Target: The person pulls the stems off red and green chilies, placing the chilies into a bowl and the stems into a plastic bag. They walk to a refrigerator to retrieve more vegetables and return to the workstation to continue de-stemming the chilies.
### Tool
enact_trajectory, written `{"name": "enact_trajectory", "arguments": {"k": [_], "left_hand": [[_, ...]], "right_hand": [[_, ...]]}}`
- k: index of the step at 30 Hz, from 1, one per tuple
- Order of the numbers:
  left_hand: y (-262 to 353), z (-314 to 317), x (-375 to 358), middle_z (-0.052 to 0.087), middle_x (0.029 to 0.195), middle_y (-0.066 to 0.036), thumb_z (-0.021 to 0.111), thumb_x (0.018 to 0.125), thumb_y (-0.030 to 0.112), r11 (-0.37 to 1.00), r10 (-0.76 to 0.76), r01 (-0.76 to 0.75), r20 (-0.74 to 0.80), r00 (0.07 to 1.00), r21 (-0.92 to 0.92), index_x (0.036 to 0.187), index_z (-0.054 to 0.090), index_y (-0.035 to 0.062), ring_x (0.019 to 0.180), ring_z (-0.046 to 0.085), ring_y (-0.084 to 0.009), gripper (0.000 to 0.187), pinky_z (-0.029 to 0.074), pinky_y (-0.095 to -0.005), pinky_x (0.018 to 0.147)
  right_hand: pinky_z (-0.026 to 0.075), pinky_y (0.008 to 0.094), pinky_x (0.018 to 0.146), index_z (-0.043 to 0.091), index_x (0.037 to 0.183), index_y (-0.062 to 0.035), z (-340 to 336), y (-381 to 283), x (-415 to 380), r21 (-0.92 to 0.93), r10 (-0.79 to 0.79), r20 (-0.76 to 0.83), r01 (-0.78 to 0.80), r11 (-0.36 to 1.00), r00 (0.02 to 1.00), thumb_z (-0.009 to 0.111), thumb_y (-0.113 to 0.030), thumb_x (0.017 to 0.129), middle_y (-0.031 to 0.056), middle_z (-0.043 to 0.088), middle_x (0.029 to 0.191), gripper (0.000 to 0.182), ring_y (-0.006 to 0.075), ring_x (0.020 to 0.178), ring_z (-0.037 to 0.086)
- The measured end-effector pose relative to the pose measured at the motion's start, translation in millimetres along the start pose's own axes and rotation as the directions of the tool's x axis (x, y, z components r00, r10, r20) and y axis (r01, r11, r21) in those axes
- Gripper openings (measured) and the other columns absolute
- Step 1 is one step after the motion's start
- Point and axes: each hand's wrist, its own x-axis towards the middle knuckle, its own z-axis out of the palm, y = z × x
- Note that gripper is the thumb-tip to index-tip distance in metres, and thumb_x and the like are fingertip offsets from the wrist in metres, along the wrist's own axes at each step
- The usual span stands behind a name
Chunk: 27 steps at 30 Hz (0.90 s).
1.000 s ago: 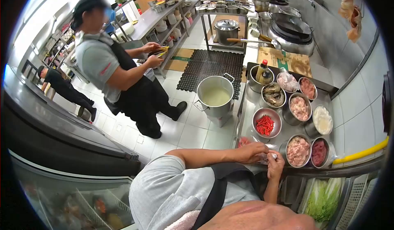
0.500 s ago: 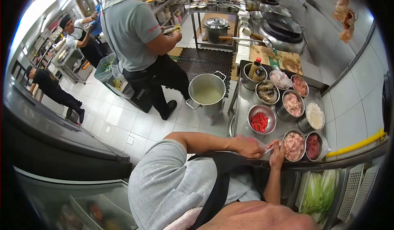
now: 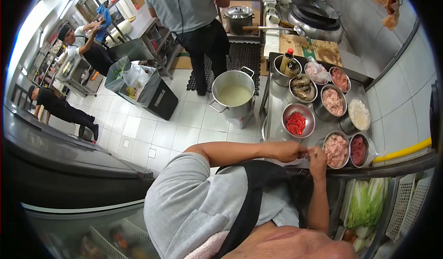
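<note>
My left hand is closed in a fist over the near edge of the steel counter. Just right of it, my right hand is closed too, fingertips pinched near the left ones. Thin clear plastic shows faintly by my left hand; the part inside the fingers is hidden. Beyond my hands stands a metal bowl of red chilies. Close to my right hand are a steel pot of pale minced meat and a pot of darker red meat.
More pots with meat, prawns and bottles stand farther back. A big stockpot stands left of the counter. Beyond it a co-worker stands; a bin is to the left. Cabbage lies below right.
My hands have drawn closer together and the whitish strip between them is now hidden. The nearest co-worker has stepped away toward the back, uncovering the bin. The view has shifted slightly.
</note>
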Motion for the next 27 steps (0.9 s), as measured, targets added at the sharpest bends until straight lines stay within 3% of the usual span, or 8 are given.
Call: {"name": "enact_trajectory", "arguments": {"k": [5,8,9,12,15,19,21,27], "left_hand": [[-85.6,46.6,-3.9,0.058,0.117,-0.017,0.051,0.072,-0.001,0.992,-0.08,0.096,0.179,0.981,-0.08,0.123,0.054,0.0071,0.106,0.057,-0.0262,0.052,0.043,-0.0337,0.091],[-35.3,19.0,-0.4,0.062,0.105,-0.016,0.056,0.076,0.006,0.952,-0.281,0.23,0.281,0.918,0.201,0.113,0.058,0.0078,0.097,0.06,-0.026,0.037,0.046,-0.0352,0.083],[-69.9,45.7,-1.8,0.065,0.091,-0.016,0.059,0.075,0.014,0.965,-0.177,0.166,0.033,0.984,0.203,0.096,0.063,0.0076,0.083,0.062,-0.0321,0.022,0.048,-0.0412,0.071],[-87.2,31.3,5.0,0.065,0.091,-0.017,0.058,0.075,0.012,0.987,0.087,-0.094,0.055,0.995,0.134,0.092,0.064,0.0051,0.088,0.061,-0.0357,0.019,0.048,-0.042,0.073],[-70.5,10.6,2.2,0.064,0.093,-0.02,0.055,0.077,0.01,0.997,-0.016,0.008,0.109,0.994,0.074,0.093,0.063,0.0038,0.093,0.059,-0.0376,0.019,0.048,-0.0429,0.076],[-65.4,3.5,-5.7,0.063,0.102,-0.02,0.05,0.076,0.003,0.91,-0.365,0.299,0.211,0.907,0.288,0.11,0.059,0.0067,0.098,0.059,-0.0365,0.035,0.046,-0.0419,0.081],[-83.6,6.5,-5.8,0.063,0.101,-0.02,0.049,0.076,0.002,0.887,-0.293,0.226,0.112,0.95,0.403,0.11,0.059,0.0075,0.096,0.059,-0.0377,0.036,0.047,-0.0419,0.081],[-50.3,10.9,14.5,0.064,0.093,-0.019,0.052,0.076,0.005,0.861,-0.294,0.136,0.262,0.919,0.49,0.102,0.061,0.004,0.09,0.061,-0.0361,0.027,0.048,-0.0436,0.077]], "right_hand": [[0.046,0.0306,0.069,0.062,0.085,0.0024,-13.0,9.1,-0.1,-0.102,0.126,0.035,-0.121,0.987,0.991,0.056,-0.012,0.088,0.012,0.064,0.079,0.016,0.0191,0.074,0.06],[0.046,0.0344,0.083,0.062,0.09,0.0008,-13.5,-45.0,7.3,-0.284,-0.277,-0.074,0.246,0.927,0.958,0.063,-0.006,0.08,0.016,0.061,0.1,0.012,0.0294,0.097,0.058],[0.046,0.0343,0.082,0.061,0.088,0.0007,-13.2,-65.6,7.9,-0.146,-0.288,-0.06,0.277,0.95,0.956,0.062,-0.004,0.079,0.0144,0.061,0.098,0.01,0.0291,0.093,0.059],[0.043,0.0334,0.066,0.056,0.077,0.0027,12.5,-52.3,12.9,0.15,-0.311,0.232,0.282,0.948,0.921,0.05,-0.011,0.087,0.015,0.056,0.077,0.018,0.0272,0.071,0.054],[0.041,0.0433,0.07,0.052,0.077,0.0025,38.3,-1.1,12.0,0.007,-0.097,0.327,0.1,0.995,0.94,0.046,-0.013,0.087,0.0204,0.054,0.077,0.019,0.0405,0.074,0.051],[0.044,0.0443,0.077,0.055,0.088,0.0021,53.7,50.7,-2.6,-0.266,0.003,0.288,0.078,0.961,0.958,0.049,-0.012,0.084,0.0209,0.058,0.082,0.016,0.0394,0.086,0.056],[0.044,0.0446,0.087,0.052,0.11,0.0005,46.0,53.4,-1.3,-0.623,0.488,0.432,-0.14,0.769,0.758,0.055,-0.008,0.077,0.0235,0.058,0.102,0.034,0.0387,0.102,0.055],[0.046,0.0419,0.081,0.059,0.095,0.0024,45.1,44.6,7.6,-0.539,0.382,0.306,-0.172,0.825,0.872,0.059,-0.002,0.071,0.0241,0.061,0.098,0.025,0.0365,0.094,0.059]]}}
